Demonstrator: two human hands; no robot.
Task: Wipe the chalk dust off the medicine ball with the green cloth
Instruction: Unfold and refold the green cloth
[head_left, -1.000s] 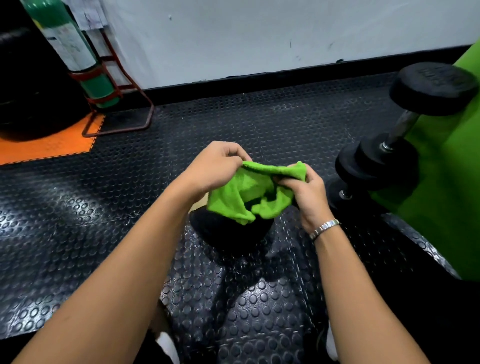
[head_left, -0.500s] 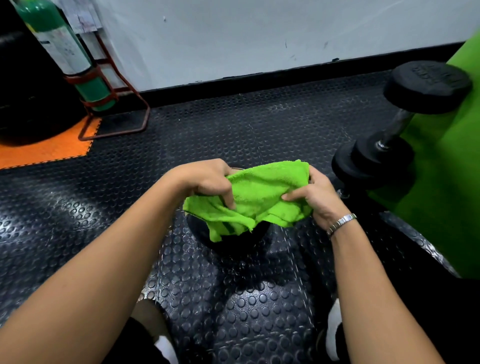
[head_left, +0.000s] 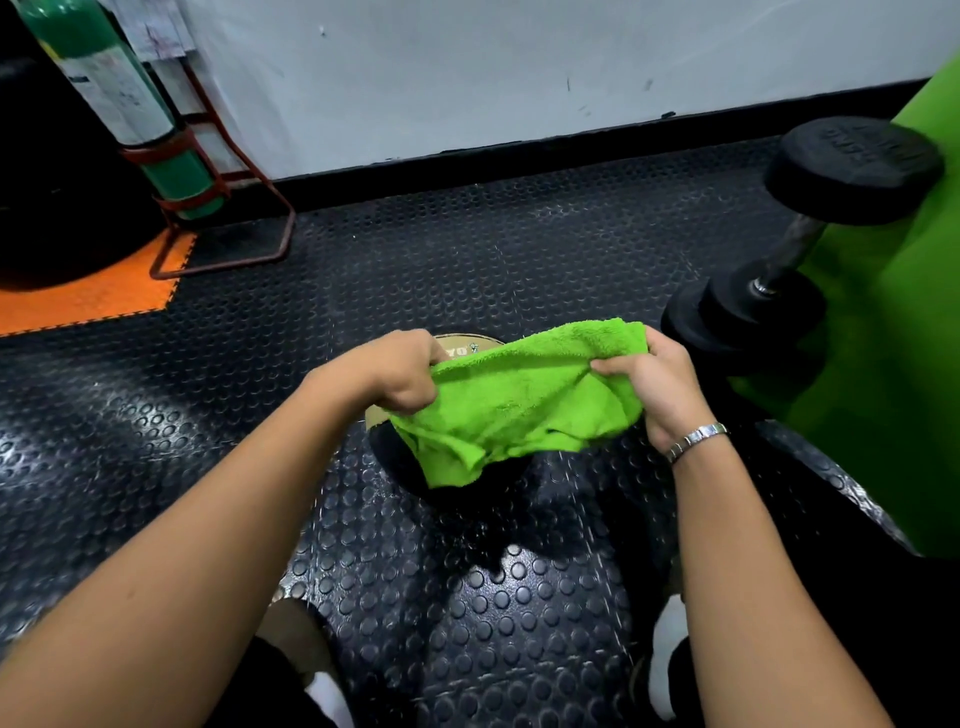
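Observation:
A bright green cloth (head_left: 519, 400) is stretched between both hands just above a dark medicine ball (head_left: 400, 462) on the studded rubber floor. My left hand (head_left: 402, 371) grips the cloth's left edge, and my right hand (head_left: 652, 387), with a metal bracelet on the wrist, grips its right edge. The cloth covers most of the ball. Only the ball's tan top with lettering (head_left: 462, 345) and its dark lower left side show.
Black dumbbells (head_left: 748, 312) lie close to the right of the ball against a green pad (head_left: 898, 338). A green cylinder (head_left: 124, 104) in a red stand sits at the back left by the white wall. An orange mat (head_left: 88, 296) lies at the left.
The cloth was bunched between my hands a second ago. My hands have moved apart and spread it wider over the ball, and the view has shifted slightly closer.

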